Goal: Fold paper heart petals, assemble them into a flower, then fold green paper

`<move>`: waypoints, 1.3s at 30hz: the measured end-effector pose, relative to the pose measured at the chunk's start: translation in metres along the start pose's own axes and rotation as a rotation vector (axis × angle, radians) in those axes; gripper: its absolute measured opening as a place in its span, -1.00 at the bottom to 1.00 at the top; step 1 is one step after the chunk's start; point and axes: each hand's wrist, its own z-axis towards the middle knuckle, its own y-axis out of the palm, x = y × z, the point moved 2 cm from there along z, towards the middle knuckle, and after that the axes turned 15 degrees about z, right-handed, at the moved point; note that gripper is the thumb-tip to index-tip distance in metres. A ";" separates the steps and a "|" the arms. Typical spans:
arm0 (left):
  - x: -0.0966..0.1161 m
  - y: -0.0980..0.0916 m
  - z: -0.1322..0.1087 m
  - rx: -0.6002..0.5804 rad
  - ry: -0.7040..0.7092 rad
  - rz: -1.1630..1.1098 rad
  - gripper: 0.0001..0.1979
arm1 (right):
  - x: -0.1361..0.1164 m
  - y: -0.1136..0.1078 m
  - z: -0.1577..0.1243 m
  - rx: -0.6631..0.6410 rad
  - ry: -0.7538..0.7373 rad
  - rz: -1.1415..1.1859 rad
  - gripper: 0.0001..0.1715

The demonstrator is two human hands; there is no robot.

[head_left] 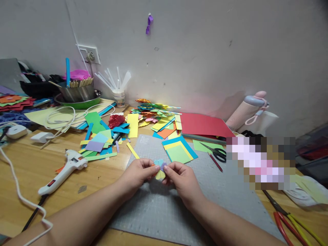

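A small paper flower [160, 173] with blue, purple, yellow and orange petals is held up over the grey cutting mat [205, 201]. My left hand [140, 172] pinches its left edge between thumb and fingers. On the opposite edge, the thumb and fingers of my right hand [180, 176] are closed on the same flower. Part of its rim is hidden behind my fingertips. Just beyond the hands lies a stack of blue, yellow and green paper squares [179, 153]. A narrow yellow paper strip [132, 150] rests at the mat's left edge.
A white glue gun [63, 172] with its cord lies on the left. Behind it are paper scraps [96, 143]. Black scissors [217, 152] and a dark red pencil [215, 162] lie at right, with red-and-yellow-handled scissors [292, 222] nearer. A red paper stack [205, 124] sits by the wall.
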 end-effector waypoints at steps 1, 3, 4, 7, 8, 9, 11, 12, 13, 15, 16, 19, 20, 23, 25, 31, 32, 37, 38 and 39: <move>0.001 0.000 -0.001 0.002 -0.001 0.005 -0.64 | 0.000 0.000 0.000 -0.003 -0.006 0.005 -0.63; 0.004 0.001 -0.002 0.010 -0.001 0.002 -0.64 | 0.001 0.001 -0.001 -0.016 -0.008 0.021 -0.63; 0.005 0.001 -0.003 0.013 0.002 -0.010 -0.63 | 0.001 0.001 -0.001 -0.025 -0.002 0.033 -0.63; 0.007 0.002 -0.004 0.025 0.011 -0.070 -0.63 | 0.001 0.004 -0.002 -0.060 0.037 0.083 -0.65; 0.007 0.002 -0.004 0.030 0.007 -0.096 -0.63 | 0.001 0.005 -0.002 -0.072 0.057 0.090 -0.65; 0.007 0.002 -0.004 0.037 -0.001 -0.125 -0.64 | 0.001 0.005 -0.002 -0.081 0.078 0.088 -0.65; 0.006 0.001 -0.004 0.032 -0.018 -0.194 -0.65 | 0.002 0.006 -0.002 -0.088 0.115 0.072 -0.63; 0.006 0.002 -0.004 0.017 -0.021 -0.229 -0.66 | 0.002 0.006 -0.001 -0.088 0.126 0.065 -0.63; 0.005 0.002 -0.003 -0.005 -0.021 -0.255 -0.66 | 0.003 0.005 -0.001 -0.087 0.133 0.063 -0.63; 0.005 0.002 -0.003 -0.045 -0.016 -0.258 -0.66 | 0.003 0.005 -0.001 -0.085 0.138 0.069 -0.63; 0.005 0.002 -0.003 -0.055 -0.009 -0.234 -0.67 | 0.004 0.005 -0.001 -0.088 0.143 0.070 -0.62; 0.007 0.001 -0.003 -0.040 0.017 -0.121 -0.72 | 0.004 0.004 -0.001 -0.077 0.137 0.081 -0.62; 0.008 0.001 -0.004 -0.032 0.024 -0.089 -0.72 | 0.004 0.004 -0.001 -0.069 0.121 0.088 -0.62; 0.012 0.002 -0.006 -0.028 0.035 -0.024 -0.75 | 0.003 0.003 -0.001 -0.055 0.067 0.112 -0.64; 0.015 0.003 -0.007 -0.037 0.047 -0.013 -0.78 | 0.002 0.003 -0.001 -0.060 0.054 0.124 -0.63; 0.011 0.000 -0.005 0.025 0.055 -0.005 -0.78 | -0.001 0.005 -0.001 -0.061 0.084 0.092 -0.61; 0.010 -0.001 -0.005 0.026 0.058 -0.010 -0.77 | -0.001 0.004 -0.001 -0.071 0.077 0.077 -0.61; 0.010 -0.003 -0.003 -0.006 0.056 -0.015 -0.74 | -0.001 0.002 -0.001 -0.096 0.024 0.031 -0.61; 0.011 -0.002 -0.003 -0.014 0.056 -0.015 -0.74 | -0.001 0.002 -0.001 -0.098 0.020 0.025 -0.61; 0.011 -0.002 -0.003 -0.019 0.055 -0.016 -0.74 | -0.001 0.002 -0.001 -0.099 0.017 0.020 -0.61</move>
